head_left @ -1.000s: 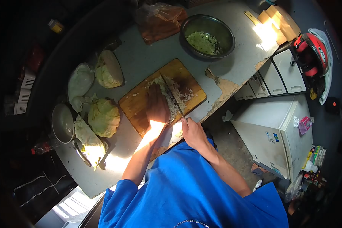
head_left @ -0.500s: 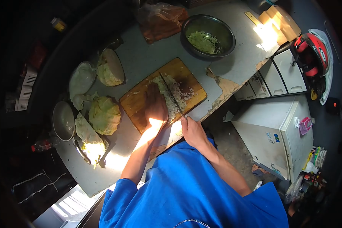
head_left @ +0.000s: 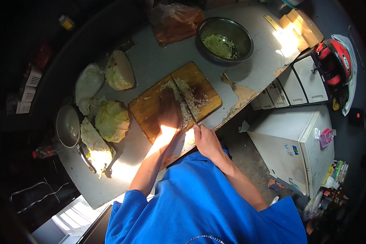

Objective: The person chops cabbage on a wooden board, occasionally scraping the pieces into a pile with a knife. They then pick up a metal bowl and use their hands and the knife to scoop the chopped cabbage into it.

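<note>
On a wooden cutting board [head_left: 148,106] lies a spread of finely chopped cabbage [head_left: 196,100]. My right hand [head_left: 208,141] is closed around the handle of a kitchen knife [head_left: 188,106], whose blade runs away from me through the cabbage, edge down. Just left of the blade, my left hand [head_left: 169,113] lies palm down at the cabbage's edge, fingers stretched forward and close together. Its fingertips are in shadow, and part of the cabbage beneath them is hidden. Beyond the board, a steel bowl [head_left: 245,45] holds more chopped cabbage.
Left of the board are a cut cabbage half [head_left: 120,72], another cabbage piece [head_left: 112,122], loose leaves [head_left: 92,136] and a pan [head_left: 68,128]. A plastic bag [head_left: 177,22] sits at the back. The table's right edge [head_left: 242,93] is chipped. A white fridge [head_left: 278,138] stands right.
My left hand's fingers have shifted slightly and look more bunched. The cabbage beside the knife appears looser. The blade stays in nearly the same place, and the whole view has shifted a little.
</note>
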The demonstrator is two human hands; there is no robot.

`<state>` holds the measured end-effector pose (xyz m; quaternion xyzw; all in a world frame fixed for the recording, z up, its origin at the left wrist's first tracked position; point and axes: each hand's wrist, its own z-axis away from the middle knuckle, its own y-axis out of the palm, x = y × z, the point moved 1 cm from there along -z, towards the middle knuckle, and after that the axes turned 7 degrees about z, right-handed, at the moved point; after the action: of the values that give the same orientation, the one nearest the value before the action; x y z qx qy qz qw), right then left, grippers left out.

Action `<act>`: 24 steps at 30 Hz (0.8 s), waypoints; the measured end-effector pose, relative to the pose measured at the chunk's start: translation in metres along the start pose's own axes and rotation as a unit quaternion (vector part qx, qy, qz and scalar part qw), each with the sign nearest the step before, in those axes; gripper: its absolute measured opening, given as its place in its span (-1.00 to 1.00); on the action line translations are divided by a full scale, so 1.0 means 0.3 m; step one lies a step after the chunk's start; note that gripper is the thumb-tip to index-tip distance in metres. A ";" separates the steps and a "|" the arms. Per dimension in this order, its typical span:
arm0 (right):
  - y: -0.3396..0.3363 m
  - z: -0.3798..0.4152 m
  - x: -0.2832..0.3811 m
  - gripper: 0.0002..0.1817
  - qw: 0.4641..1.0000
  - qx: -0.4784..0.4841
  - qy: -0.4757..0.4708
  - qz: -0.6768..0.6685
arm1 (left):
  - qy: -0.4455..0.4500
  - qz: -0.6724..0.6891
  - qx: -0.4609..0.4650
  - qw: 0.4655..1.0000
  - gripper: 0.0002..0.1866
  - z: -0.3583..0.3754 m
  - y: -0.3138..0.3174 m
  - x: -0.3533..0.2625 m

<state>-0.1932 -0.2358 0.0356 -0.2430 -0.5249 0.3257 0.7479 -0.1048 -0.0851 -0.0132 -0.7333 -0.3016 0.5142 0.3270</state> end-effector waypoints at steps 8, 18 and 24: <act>0.006 -0.001 0.028 -0.50 0.998 0.014 0.034 0.056 | 0.001 -0.011 -0.013 1.000 -0.47 0.029 0.004 0.015; -0.123 -0.008 0.028 -0.49 0.862 0.255 0.208 -0.385 | 0.007 0.151 -0.088 0.985 -0.46 0.025 -0.090 -0.015; -0.218 0.027 -0.006 -0.57 0.606 0.409 0.262 -0.630 | 0.207 0.143 0.132 0.959 -0.43 0.101 -0.158 -0.111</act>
<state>-0.1861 -0.2809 0.0832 0.4045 -0.1420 -0.1229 0.8950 -0.1483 -0.0773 0.0351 -0.8097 -0.0487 0.4274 0.3992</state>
